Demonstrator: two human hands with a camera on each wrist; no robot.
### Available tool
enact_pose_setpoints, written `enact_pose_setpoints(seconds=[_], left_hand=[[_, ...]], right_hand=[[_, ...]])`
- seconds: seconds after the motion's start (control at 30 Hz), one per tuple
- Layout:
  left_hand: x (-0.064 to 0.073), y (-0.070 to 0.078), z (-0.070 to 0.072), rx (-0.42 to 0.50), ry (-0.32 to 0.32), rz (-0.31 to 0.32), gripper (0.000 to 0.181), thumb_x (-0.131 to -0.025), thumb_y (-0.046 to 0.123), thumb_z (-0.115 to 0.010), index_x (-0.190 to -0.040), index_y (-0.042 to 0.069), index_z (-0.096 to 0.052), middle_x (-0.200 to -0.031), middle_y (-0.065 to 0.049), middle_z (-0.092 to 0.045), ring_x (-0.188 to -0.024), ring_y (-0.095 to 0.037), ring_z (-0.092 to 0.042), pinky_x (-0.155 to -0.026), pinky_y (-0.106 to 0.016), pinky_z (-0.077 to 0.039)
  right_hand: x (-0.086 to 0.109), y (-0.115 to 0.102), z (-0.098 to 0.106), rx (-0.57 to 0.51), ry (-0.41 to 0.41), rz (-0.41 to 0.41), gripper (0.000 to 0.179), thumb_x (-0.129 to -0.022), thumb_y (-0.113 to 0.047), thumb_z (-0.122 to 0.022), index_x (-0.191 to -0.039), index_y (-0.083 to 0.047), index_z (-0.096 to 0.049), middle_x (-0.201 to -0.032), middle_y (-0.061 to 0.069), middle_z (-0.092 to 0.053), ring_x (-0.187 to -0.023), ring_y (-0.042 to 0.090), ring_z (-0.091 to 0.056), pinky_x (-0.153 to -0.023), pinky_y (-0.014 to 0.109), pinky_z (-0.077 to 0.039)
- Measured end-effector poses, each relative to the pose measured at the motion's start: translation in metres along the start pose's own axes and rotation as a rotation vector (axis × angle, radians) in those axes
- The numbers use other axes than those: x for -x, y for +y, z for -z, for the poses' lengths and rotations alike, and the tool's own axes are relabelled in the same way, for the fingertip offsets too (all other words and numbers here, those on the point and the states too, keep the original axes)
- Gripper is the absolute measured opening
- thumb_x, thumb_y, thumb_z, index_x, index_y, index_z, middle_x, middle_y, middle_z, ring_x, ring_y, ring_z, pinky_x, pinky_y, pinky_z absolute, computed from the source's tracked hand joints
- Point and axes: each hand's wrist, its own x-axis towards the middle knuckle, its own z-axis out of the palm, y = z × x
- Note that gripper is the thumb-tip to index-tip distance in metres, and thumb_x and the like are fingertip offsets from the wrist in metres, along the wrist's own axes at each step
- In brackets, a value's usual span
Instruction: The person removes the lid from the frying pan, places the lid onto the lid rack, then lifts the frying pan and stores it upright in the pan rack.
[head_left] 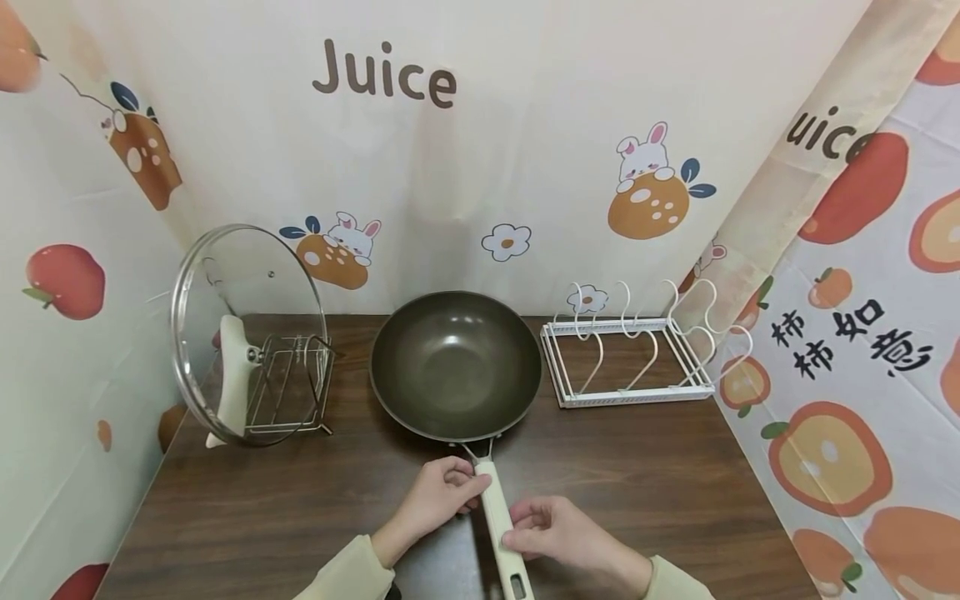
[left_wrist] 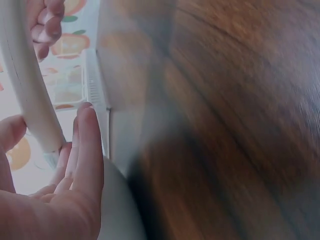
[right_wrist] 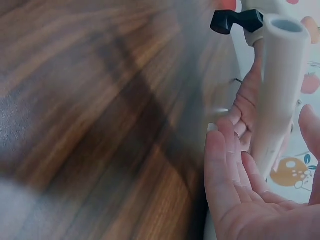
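A dark wok (head_left: 456,367) sits at the middle of the wooden table, its long cream handle (head_left: 495,510) pointing toward me. My left hand (head_left: 441,493) pinches the handle near the pan end, thumb on one side and a finger on the other. The right hand (head_left: 558,533) is beside the handle's lower part, thumb near its edge. In the right wrist view, the fingers (right_wrist: 222,170) are mostly straight, with a gap between thumb and handle (right_wrist: 280,90). The left wrist view shows the left thumb (left_wrist: 12,131) against the handle (left_wrist: 31,85).
To the left, a glass lid (head_left: 247,333) with a cream handle stands upright in a wire rack (head_left: 288,392). A white rack (head_left: 637,400) with curved dividers stands at the right. Printed cloths (head_left: 525,150) hang behind and beside the brown table (head_left: 637,467).
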Motion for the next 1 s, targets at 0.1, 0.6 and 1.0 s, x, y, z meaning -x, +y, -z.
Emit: enact_pose_setpoints(seconds=[0.1, 0.6, 1.0], left_hand=[[-0.001, 0.000, -0.004, 0.100, -0.040, 0.057, 0.038, -0.093, 0.026, -0.077, -0.108, -0.007, -0.065, -0.088, -0.015, -0.079, -0.070, -0.015, -0.072, -0.069, -0.038, -0.064], [-0.009, 0.002, -0.013, 0.440, -0.108, 0.254, 0.039, -0.096, 0.019, -0.073, -0.122, -0.007, -0.061, -0.108, -0.007, -0.074, -0.093, -0.009, -0.070, -0.087, -0.026, -0.060], [-0.010, 0.011, -0.012, 0.506, -0.161, 0.294, 0.031, -0.097, 0.014, -0.071, -0.118, -0.006, -0.057, -0.120, -0.022, -0.073, -0.103, -0.017, -0.074, -0.093, -0.033, -0.061]], right_hand=[[0.001, 0.004, -0.003, -0.025, 0.002, -0.020, 0.033, -0.095, -0.016, -0.074, -0.113, 0.010, -0.065, -0.096, 0.007, -0.076, -0.086, 0.010, -0.071, -0.078, 0.026, -0.063], [0.003, 0.008, -0.013, -0.278, -0.108, -0.098, 0.027, -0.096, -0.015, -0.072, -0.113, 0.003, -0.061, -0.095, -0.001, -0.077, -0.089, 0.011, -0.074, -0.082, 0.029, -0.062], [-0.004, 0.006, -0.014, -0.387, -0.225, -0.109, 0.029, -0.100, -0.014, -0.065, -0.121, 0.001, -0.051, -0.103, -0.002, -0.076, -0.094, 0.010, -0.075, -0.080, 0.027, -0.061]])
